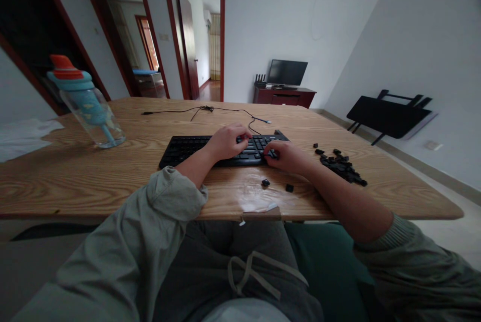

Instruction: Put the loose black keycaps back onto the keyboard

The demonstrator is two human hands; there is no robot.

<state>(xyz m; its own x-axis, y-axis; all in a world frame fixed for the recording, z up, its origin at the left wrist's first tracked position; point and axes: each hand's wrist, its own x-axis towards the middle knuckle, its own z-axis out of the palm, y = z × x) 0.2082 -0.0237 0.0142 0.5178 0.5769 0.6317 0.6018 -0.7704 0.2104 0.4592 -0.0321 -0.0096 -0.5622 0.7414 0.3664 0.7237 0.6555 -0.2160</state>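
Note:
A black keyboard [188,147] lies on the wooden table [112,177] in front of me. My left hand [227,140] rests on its middle with the fingers curled down onto the keys. My right hand [283,155] sits at the keyboard's right end, fingers pinched on a small dark piece that looks like a keycap. A pile of loose black keycaps [342,166] lies to the right of the keyboard. Two single keycaps [265,182] sit on the table just in front of my right hand.
A clear water bottle with a blue and orange lid [87,104] stands at the left of the table. The keyboard's cable [210,109] trails across the far side. A folded black table [389,115] leans on the right wall. A television on a cabinet [286,74] stands at the back.

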